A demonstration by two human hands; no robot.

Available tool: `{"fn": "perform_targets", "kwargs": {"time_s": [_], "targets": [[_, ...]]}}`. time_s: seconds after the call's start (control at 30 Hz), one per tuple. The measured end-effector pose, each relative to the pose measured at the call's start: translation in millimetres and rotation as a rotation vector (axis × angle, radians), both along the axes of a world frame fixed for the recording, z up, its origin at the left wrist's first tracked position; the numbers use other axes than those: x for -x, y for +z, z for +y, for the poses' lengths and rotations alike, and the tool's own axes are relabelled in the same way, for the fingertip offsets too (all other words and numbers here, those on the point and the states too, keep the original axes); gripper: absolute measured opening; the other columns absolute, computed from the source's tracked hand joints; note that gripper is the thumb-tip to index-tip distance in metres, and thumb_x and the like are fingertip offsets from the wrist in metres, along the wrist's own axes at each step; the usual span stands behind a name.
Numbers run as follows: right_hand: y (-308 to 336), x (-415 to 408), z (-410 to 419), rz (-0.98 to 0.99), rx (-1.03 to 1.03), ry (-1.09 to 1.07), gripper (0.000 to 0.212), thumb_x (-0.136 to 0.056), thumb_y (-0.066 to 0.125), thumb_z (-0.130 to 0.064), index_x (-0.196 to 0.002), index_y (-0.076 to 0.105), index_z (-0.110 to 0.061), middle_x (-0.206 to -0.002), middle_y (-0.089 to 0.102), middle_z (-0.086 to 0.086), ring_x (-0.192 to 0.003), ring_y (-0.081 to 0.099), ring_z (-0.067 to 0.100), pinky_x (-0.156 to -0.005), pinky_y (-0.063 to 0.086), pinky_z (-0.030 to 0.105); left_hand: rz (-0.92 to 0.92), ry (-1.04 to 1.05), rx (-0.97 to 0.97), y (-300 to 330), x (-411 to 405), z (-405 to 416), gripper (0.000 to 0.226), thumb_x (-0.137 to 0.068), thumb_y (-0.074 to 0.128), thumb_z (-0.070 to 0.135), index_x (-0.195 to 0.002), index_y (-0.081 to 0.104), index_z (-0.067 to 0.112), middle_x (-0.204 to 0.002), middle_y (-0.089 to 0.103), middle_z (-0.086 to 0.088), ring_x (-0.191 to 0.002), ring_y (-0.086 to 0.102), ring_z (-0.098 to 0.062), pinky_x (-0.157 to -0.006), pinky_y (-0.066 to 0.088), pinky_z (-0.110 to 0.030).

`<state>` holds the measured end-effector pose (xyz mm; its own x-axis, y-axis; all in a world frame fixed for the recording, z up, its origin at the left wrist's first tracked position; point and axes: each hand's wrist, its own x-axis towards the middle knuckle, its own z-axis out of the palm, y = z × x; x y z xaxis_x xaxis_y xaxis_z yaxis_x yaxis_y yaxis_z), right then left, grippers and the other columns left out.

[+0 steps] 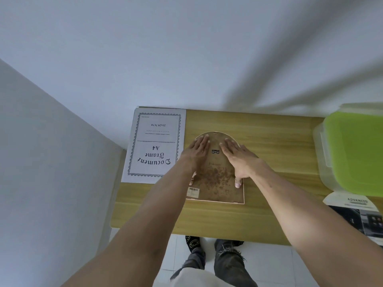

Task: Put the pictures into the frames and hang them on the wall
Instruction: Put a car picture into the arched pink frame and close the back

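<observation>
On the wooden desk (pixel 269 141), pushed against a pale wall, I see an arch-topped frame (pixel 217 179) lying face down, its mottled brown backboard up, rounded end toward the wall. A small metal hanger (pixel 215 151) sits near the top of the backboard and a barcode sticker (pixel 193 192) is at its near left corner. My left hand (pixel 196 150) lies flat on the upper left of the backboard, fingers straight, thumb reaching down along the left edge; that grip is released, only pressing. My right hand (pixel 238 156) lies flat on the upper right, fingers spread, thumb pointing down the right edge and touching the board; also released, holding nothing. Just left of the frame lies a white sheet printed "Document Frame A4" (pixel 154 146), upside down to me, partly under my left forearm. At the right edge stands a clear container with a green lid (pixel 356 150), and near it a printed leaflet (pixel 356 212)
</observation>
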<state>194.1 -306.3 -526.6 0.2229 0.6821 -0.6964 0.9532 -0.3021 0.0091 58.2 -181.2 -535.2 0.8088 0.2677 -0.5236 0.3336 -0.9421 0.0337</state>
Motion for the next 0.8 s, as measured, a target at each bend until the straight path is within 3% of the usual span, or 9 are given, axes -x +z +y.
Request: {"fn": "perform_targets", "kwargs": {"time_s": [0.07, 0.17, 0.37, 0.5, 0.63, 0.73, 0.8], "targets": [[0, -2, 1, -0.005, -0.004, -0.009, 0.161, -0.054, 0.096, -0.038, -0.152, -0.029, -0.017, -0.160, -0.033, 0.009, -0.151, -0.019, 0.026, -0.124, 0.001, 0.046, 0.040, -0.057, -0.016, -4, -4, 8, 0.089, -0.097, 0.054, 0.015, -0.150, -0.015, -0.004, -0.158, -0.022, -0.021, -0.149, -0.017, -0.030, -0.123, -0.001, -0.038], [-2, 0, 6, -0.030, 0.023, -0.014, 0.163, -0.053, 0.097, -0.038, -0.150, -0.033, -0.018, -0.159, -0.034, 0.010, -0.151, -0.019, 0.028, -0.124, 0.002, 0.048, 0.108, -0.102, 0.040, -5, -7, 17, 0.124, -0.078, 0.078, 0.027, -0.149, -0.018, -0.005, -0.157, -0.026, -0.021, -0.148, -0.019, -0.031, -0.123, -0.001, -0.039], [-5, 5, 8, -0.022, 0.044, -0.051, 0.160, -0.058, 0.096, -0.028, -0.147, -0.037, -0.016, -0.156, -0.040, 0.010, -0.148, -0.027, 0.029, -0.122, 0.003, 0.049, 0.121, -0.116, 0.069, -1, -8, 22, 0.151, -0.057, 0.090, 0.043, -0.148, -0.021, -0.004, -0.156, -0.028, -0.020, -0.147, -0.023, -0.031, -0.122, -0.006, -0.037], [-3, 6, 7, -0.031, 0.029, -0.056, 0.161, -0.056, 0.097, -0.029, -0.149, -0.034, -0.018, -0.156, -0.039, 0.007, -0.149, -0.025, 0.026, -0.123, 0.005, 0.046, 0.139, -0.081, 0.092, 2, -3, 21, 0.152, -0.058, 0.091, 0.039, -0.147, -0.026, 0.000, -0.155, -0.033, -0.014, -0.146, -0.026, -0.027, -0.117, -0.009, -0.032], [-1, 6, -2, -0.030, -0.045, -0.048, 0.157, -0.054, 0.097, -0.031, -0.154, -0.023, -0.017, -0.161, -0.029, 0.005, -0.152, -0.017, 0.023, -0.125, 0.009, 0.044, 0.075, 0.022, 0.083, 7, 0, 9, 0.128, -0.077, 0.080, 0.024, -0.149, -0.023, 0.001, -0.157, -0.030, -0.016, -0.147, -0.024, -0.026, -0.120, -0.007, -0.035], [2, 11, -23, 0.002, -0.160, -0.093, 0.137, -0.063, 0.093, -0.025, -0.159, -0.003, -0.017, -0.166, -0.012, 0.005, -0.154, -0.004, 0.023, -0.124, 0.015, 0.043, 0.070, 0.170, 0.113, 6, 10, -10, 0.134, -0.070, 0.086, 0.016, -0.151, -0.020, 0.004, -0.155, -0.032, -0.016, -0.146, -0.025, -0.032, -0.121, -0.008, -0.045], [3, 17, -43, 0.084, -0.244, -0.218, 0.115, -0.072, 0.087, -0.017, -0.159, 0.012, -0.021, -0.167, 0.000, 0.003, -0.153, 0.006, 0.023, -0.120, 0.026, 0.041, 0.001, 0.354, 0.201, 4, 22, -25, 0.124, -0.074, 0.081, 0.014, -0.153, -0.013, 0.010, -0.157, -0.027, -0.019, -0.146, -0.020, -0.039, -0.119, -0.005, -0.048]]}}
